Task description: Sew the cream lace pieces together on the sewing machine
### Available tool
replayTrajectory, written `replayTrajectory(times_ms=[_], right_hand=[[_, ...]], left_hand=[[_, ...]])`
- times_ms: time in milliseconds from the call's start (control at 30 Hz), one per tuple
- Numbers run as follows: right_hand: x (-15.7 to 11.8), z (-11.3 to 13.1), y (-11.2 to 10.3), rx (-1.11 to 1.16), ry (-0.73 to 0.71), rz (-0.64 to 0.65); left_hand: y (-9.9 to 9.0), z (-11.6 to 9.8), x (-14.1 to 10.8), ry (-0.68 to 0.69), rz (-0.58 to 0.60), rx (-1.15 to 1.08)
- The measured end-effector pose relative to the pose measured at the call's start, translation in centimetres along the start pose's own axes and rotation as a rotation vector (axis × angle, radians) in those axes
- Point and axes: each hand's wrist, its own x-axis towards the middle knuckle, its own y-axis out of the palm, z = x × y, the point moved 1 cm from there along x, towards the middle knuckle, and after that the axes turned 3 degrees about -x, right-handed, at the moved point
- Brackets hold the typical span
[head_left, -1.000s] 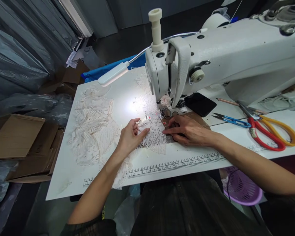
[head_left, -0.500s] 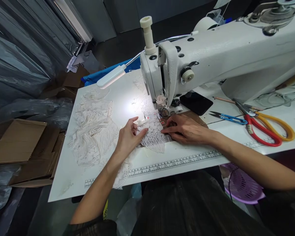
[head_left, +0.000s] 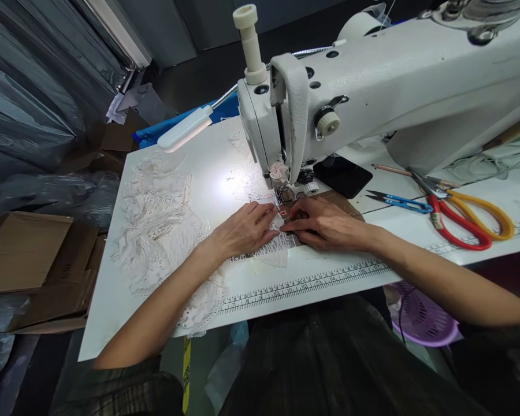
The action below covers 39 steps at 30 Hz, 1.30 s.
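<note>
A small piece of white lace fabric [head_left: 272,254] lies under the needle area of the white sewing machine [head_left: 260,121]. My left hand [head_left: 245,228] rests on top of this piece, palm down, fingers stretched toward the presser foot [head_left: 281,196]. It covers much of the lace. At the right edge of the piece, my right hand [head_left: 316,222] has its fingers bent, the tips pinching the lace beside the foot. A larger gathered heap of white lace [head_left: 156,225] spreads over the table left of my left hand, and part of it hangs at the front edge.
A lit lamp [head_left: 185,130] shines on the white table [head_left: 108,323]. Right of the machine head lie a black phone [head_left: 344,175], blue thread snips [head_left: 401,202] and scissors with red and yellow handles [head_left: 459,225]. Cardboard boxes [head_left: 26,248] stand at left; a purple basket [head_left: 429,320] is below.
My left hand has moved right and forward, from the lace's left edge to lying over it near the presser foot. My right hand stays beside the foot. The view has shifted slightly.
</note>
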Motion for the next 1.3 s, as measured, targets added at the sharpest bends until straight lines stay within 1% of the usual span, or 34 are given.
replayTrajectory(times_ms=[200,367,467,667,800,1067,1300], right_hand=[[-0.1,0.2,0.0,-0.014,0.030,0.020],[0.0,0.4,0.4,-0.058,0.021,0.012],[0.1,0.3,0.6,-0.078,-0.003,-0.011],[0.2,-0.3,0.7,-0.103,0.059,-0.019],[0.2,-0.3,0.6,-0.087,0.071,-0.007],[0.5,-0.1,0.5,-0.094,0.081,-0.008],[0.3,-0.3,0.5,-0.053,0.082,-0.040]], left_hand=[[0.4,-0.1,-0.2,-0.049,0.032,0.047],[0.4,-1.2,-0.3,-0.145,0.036,0.112],[0.3,-1.6,0.2,-0.182,0.029,0.133],[0.6,-0.8,1.5,-0.222,-0.032,0.098],[0.7,-0.5,1.3,-0.231,-0.067,0.047],[0.9,-0.5,1.2,-0.228,-0.044,0.118],[1.2,-0.4,1.2,-0.219,-0.143,0.081]])
